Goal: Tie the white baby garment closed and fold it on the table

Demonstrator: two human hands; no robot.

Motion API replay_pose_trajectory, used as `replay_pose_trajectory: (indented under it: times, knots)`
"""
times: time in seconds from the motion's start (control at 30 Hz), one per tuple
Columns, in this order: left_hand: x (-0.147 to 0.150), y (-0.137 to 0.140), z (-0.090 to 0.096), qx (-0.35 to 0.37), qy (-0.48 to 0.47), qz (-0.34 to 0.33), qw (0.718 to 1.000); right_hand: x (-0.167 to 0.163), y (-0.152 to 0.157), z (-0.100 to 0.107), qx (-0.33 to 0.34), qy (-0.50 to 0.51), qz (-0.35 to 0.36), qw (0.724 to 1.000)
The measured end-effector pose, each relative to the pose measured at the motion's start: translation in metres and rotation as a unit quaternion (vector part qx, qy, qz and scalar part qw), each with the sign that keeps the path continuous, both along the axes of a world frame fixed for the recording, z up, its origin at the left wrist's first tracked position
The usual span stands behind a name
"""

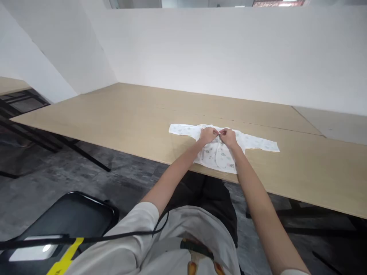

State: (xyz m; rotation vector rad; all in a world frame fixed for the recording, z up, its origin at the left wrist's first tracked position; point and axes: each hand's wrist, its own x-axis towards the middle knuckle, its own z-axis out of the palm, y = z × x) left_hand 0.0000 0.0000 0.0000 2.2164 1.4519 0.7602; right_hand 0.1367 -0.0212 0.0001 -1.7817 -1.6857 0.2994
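White printed baby shirt [218, 151] flat on table [120, 114], sleeves spread; left hand [208, 135] & right hand [228, 137] both pinching fabric at neckline, fingertips nearly touching.

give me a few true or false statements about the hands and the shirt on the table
1. The shirt lies flat on the table with both sleeves spread out. True.
2. The left hand hangs off the table edge. False: it rests on the shirt near the collar.
3. The right hand meets the left hand at the shirt's middle. True.
4. The shirt is plain black. False: it is white with a small print.
5. A black chair sits at lower left. True.
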Motion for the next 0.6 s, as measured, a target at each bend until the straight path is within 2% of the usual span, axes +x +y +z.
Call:
replay_pose_trajectory:
  times: [0.23,0.43,0.6]
  knots:
    - [-0.001,0.001,0.002,-0.021,0.011,-0.002,1.0,0.0,-0.002,0.001,0.017,0.059,0.002,0.998]
    - [0.002,-0.006,0.003,0.037,0.066,0.005,0.997,0.0,-0.001,0.001,0.007,0.098,-0.039,0.994]
    - [0.003,-0.011,0.006,0.075,0.098,-0.023,0.992,0.001,-0.004,0.002,0.019,0.112,-0.065,0.991]
